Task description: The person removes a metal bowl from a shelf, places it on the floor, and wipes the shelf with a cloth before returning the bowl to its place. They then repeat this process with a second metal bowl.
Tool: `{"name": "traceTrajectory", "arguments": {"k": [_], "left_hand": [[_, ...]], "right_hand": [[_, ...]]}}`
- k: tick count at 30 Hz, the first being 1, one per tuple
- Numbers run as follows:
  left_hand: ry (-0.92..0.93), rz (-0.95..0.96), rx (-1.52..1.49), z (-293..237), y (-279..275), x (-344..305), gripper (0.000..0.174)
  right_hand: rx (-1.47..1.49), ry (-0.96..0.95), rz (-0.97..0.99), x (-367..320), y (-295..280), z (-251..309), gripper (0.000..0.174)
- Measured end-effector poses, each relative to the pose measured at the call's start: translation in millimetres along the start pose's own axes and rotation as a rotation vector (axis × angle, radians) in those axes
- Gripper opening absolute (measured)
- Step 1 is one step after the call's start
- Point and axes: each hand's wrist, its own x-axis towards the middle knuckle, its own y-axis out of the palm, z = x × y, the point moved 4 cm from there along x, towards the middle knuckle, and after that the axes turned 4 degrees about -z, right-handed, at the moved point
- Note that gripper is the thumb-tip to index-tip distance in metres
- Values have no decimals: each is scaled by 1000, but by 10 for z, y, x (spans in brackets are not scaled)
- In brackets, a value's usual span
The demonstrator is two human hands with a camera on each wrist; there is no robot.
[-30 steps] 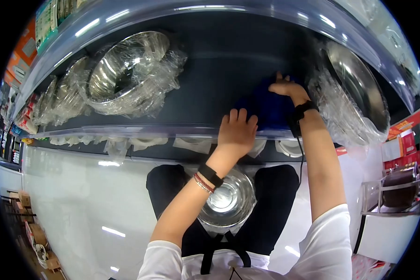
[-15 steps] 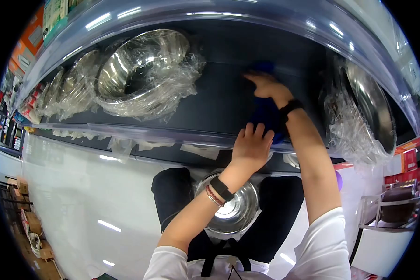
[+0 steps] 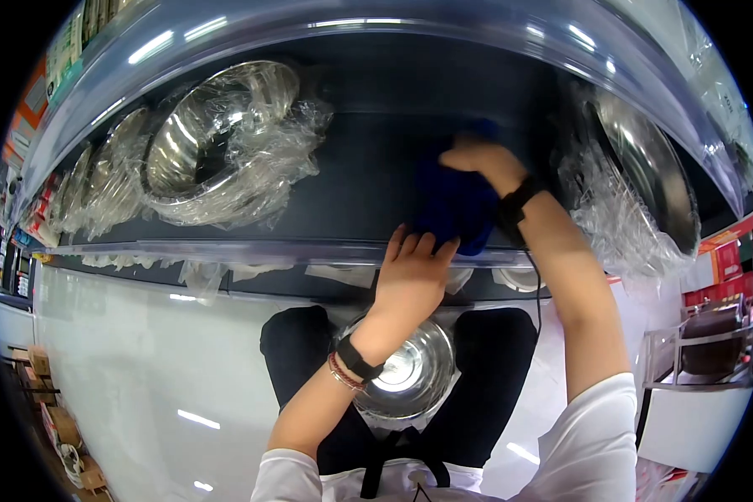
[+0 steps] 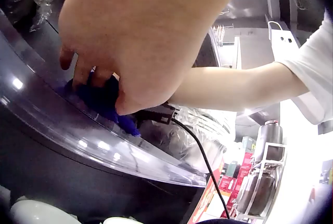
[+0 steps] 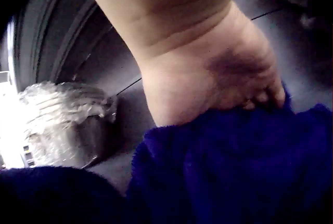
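Note:
A plush blue cloth point(image 3: 456, 205) lies bunched on the dark shelf point(image 3: 372, 159). My right hand point(image 3: 481, 161), slightly blurred, is on the cloth's far part; in the right wrist view its fingers curl into the fabric, their tips hidden. At the shelf's clear front lip point(image 3: 309, 251) rests my left hand point(image 3: 414, 276), fingers reaching over the lip beside the cloth's near edge. The left wrist view has the left hand point(image 4: 125, 37) large in front, with blue cloth point(image 4: 104, 99) behind and below its fingers.
Plastic-wrapped steel basins point(image 3: 217, 142) stand tilted on the shelf's left; another wrapped basin point(image 3: 644, 167) leans at the right. A shiny steel bowl point(image 3: 406, 376) sits between the person's knees. A black cable point(image 3: 539, 293) hangs from the right wrist.
The right hand has moved left with the blue cloth from its place a second ago. The cloth's near part now lies against the left hand's fingers. The head view has shifted slightly.

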Motion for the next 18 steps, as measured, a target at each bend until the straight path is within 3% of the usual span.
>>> {"name": "traceTrajectory", "arguments": {"k": [3, 4, 6, 12, 14, 16, 18], "left_hand": [[-8, 18, -36, 16, 20, 10, 32], [-10, 19, -52, 11, 30, 14, 33], [-20, 11, -47, 32, 38, 15, 34], [-13, 75, -68, 65, 96, 32, 37], [-15, 83, -71, 68, 90, 25, 37], [-23, 103, -98, 63, 89, 50, 35], [-29, 99, -92, 47, 89, 48, 34]], "right_hand": [[52, 133, 0, 27, -193, -699, 61], [91, 288, -26, 16, -238, -854, 65], [141, 287, 19, -82, -363, -845, 76], [62, 141, -301, 662, -84, -911, 89], [46, 121, -250, 608, -105, -778, 83], [120, -55, -117, 531, -81, -621, 80], [138, -148, -107, 415, -32, -367, 79]]}}
